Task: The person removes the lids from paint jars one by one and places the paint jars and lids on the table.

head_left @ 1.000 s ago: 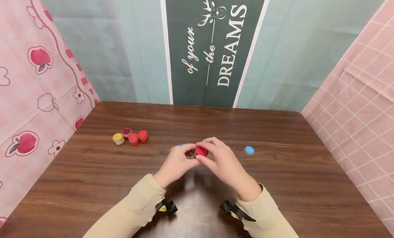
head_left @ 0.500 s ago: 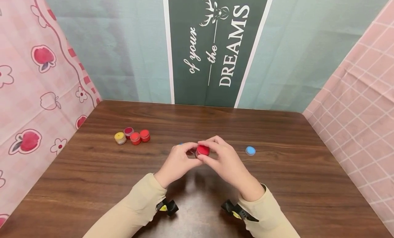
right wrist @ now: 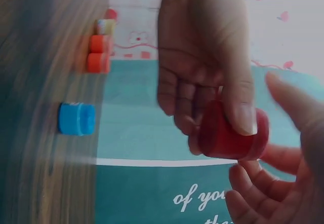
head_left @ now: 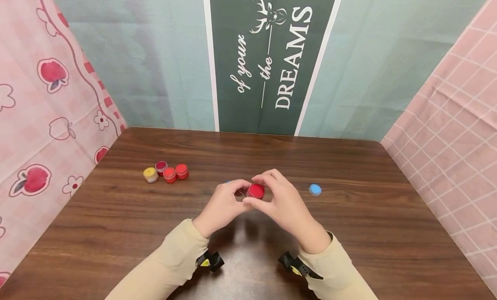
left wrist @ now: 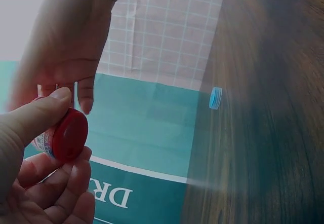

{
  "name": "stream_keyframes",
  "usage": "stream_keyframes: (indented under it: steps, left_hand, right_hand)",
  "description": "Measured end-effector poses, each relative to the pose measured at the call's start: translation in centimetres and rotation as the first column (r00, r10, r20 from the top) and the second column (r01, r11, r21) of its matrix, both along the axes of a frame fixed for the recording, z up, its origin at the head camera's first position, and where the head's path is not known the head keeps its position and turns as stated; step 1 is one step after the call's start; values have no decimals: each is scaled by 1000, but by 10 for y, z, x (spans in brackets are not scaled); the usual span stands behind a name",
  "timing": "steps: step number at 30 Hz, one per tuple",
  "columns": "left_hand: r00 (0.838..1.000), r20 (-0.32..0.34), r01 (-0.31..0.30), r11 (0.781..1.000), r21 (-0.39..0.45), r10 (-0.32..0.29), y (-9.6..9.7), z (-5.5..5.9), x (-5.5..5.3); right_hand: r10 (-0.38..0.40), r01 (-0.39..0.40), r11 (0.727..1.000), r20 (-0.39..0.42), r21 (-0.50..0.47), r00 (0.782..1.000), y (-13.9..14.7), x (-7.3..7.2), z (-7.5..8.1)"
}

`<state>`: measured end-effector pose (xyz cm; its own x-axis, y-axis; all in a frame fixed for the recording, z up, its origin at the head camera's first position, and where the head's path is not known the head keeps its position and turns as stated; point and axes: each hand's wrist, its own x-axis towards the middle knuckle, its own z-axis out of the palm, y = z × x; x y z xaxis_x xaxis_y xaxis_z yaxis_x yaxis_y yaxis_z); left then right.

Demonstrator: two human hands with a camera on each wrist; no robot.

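In the head view, a small red jar [head_left: 256, 191] is held above the table's middle, its red top facing up. My left hand [head_left: 223, 205] grips it from the left; the left wrist view shows the thumb on the label side of the jar [left wrist: 63, 135] and fingers underneath. My right hand [head_left: 285, 205] is spread around the jar's top from the right. In the right wrist view that hand [right wrist: 304, 173] is blurred, its thumb apart from the jar [right wrist: 228, 133]; whether its fingertips touch the jar is unclear.
On the wooden table [head_left: 349, 248], a yellow jar [head_left: 150, 175], two bright red jars and a dark red jar [head_left: 161, 167] cluster at left. A flat blue piece [head_left: 315, 189] lies at right. Behind my left hand stands a blue jar [right wrist: 76, 118]. Cloth hangs around the table.
My right hand's fingers and thumb have spread apart from their pinch on the jar's top, uncovering more of it. My left hand keeps its grip in place.
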<state>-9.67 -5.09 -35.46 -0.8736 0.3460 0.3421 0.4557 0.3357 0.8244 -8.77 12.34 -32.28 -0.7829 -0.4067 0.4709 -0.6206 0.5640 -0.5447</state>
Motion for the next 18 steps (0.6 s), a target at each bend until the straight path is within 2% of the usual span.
stream_keyframes:
  steps: [2, 5, 8, 11, 13, 15, 18]
  left_hand:
    - [1000, 0, 0, 1000, -7, 0, 0, 0, 0]
    - [1000, 5, 0, 1000, -9, 0, 0, 1, -1]
    - [1000, 25, -3, 1000, -6, 3, -2, 1, -2]
    - [999, 48, -6, 1000, -2, 6, -2, 0, -3]
    - [998, 55, -3, 1000, 0, 3, -3, -1, -3]
    - [999, 50, -1, 1000, 0, 1, -3, -1, -3]
    - [999, 34, 4, 1000, -6, -4, -3, -2, -3]
  right_hand:
    - [-35, 35, 999, -9, 9, 999, -1, 0, -1]
    - [-27, 27, 1000, 7, 0, 1000, 0, 0, 0]
    - [47, -46, 999, 40, -27, 998, 2, 0, 2]
    - [148, -145, 988, 61, -49, 987, 4, -1, 2]
    - [186, -183, 982, 58, -52, 981, 5, -2, 2]
    - [186, -184, 982, 43, -50, 982, 5, -3, 0]
    - [110, -110, 994, 8, -26, 994, 4, -4, -2]
